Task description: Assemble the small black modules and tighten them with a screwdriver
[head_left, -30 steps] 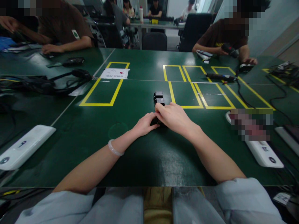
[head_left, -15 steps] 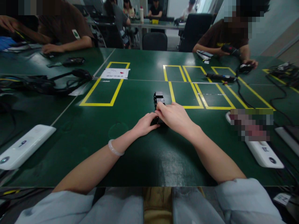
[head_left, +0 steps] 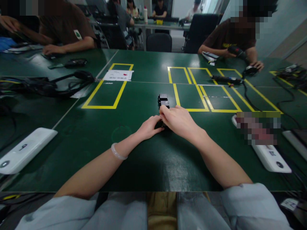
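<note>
Two bare hands are meeting at the middle of the green table (head_left: 148, 166), both closing on one small black block-like device (head_left: 163, 100).

Item: black device, made of squarish segments in a short row running away from the person; the far end is showing, the near end is lying hidden under the fingers. It is sitting just left of the nearest yellow taped box (head_left: 190, 97).

Left hand (head_left: 149, 127): lying low on the table, fingers curled in against the near left side of the device; whether it is gripping or merely steadying cannot be told.

Right hand (head_left: 179, 120): arching over the near end, fingertips pressing on top, partly closed around it.

Handling, as judged: appearing rigid, hard-shelled and light, probably smooth plastic, so likely slipping a little under dry fingers. Flat side faces are offering the surest hold; pinching across the width near the middle is looking safest, with joints between segments possibly weak.

Nearby: white remote-like units lying at near left (head_left: 24, 150) and near right (head_left: 271, 158); black cables (head_left: 48, 86) trailing at far left; other people working at the far edge.
</note>
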Motion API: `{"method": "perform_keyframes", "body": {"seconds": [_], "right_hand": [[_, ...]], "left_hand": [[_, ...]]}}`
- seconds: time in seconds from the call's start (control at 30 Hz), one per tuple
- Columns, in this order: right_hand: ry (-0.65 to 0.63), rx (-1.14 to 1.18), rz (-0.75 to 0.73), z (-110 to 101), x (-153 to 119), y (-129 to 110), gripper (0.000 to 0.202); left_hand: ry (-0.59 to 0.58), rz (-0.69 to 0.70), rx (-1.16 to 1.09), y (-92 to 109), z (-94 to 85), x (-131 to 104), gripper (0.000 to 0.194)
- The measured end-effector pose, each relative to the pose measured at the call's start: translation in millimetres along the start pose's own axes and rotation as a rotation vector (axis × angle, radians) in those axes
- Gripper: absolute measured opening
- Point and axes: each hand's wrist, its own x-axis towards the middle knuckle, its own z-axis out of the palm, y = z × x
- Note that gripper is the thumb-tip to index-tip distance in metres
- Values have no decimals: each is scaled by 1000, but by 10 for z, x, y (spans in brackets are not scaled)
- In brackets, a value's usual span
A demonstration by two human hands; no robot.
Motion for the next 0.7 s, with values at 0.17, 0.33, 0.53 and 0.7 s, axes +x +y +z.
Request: {"method": "perform_keyframes", "body": {"seconds": [0.17,0.33,0.53,0.7], "right_hand": [[17,52,-14,-4,-11,-1,18],[7,41,-22,-28,-16,-6,20],[5,11,-23,7,-6,10,22],[15,37,-27,11,-10,5,19]], "left_hand": [[1,8,6,-4,-1,-4,37],[-3,-19,3,6,-6,-9,36],[-2,-3,-4,21,-18,-2,36],[1,0,1,14,-12,-1,38]]}}
